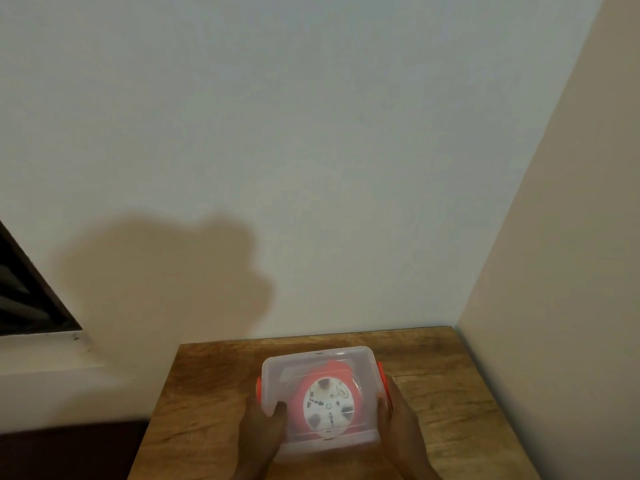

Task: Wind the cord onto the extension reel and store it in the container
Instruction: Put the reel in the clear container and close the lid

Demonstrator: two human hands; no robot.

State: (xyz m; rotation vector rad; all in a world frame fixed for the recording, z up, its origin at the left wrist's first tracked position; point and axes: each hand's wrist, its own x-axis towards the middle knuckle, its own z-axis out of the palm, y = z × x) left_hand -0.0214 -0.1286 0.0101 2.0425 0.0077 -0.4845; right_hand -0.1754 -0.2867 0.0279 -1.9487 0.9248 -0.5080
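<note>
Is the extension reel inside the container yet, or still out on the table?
Inside. The red extension reel shows through the clear lid of the container, which both hands hold at its sides.

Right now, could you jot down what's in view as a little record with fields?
container: clear plastic container with lid on, orange clips at both sides
contents: red and white extension reel seen through the lid
left hand: left hand grips the container's near left side
right hand: right hand holds its right side
surface: wooden table in a wall corner
</note>
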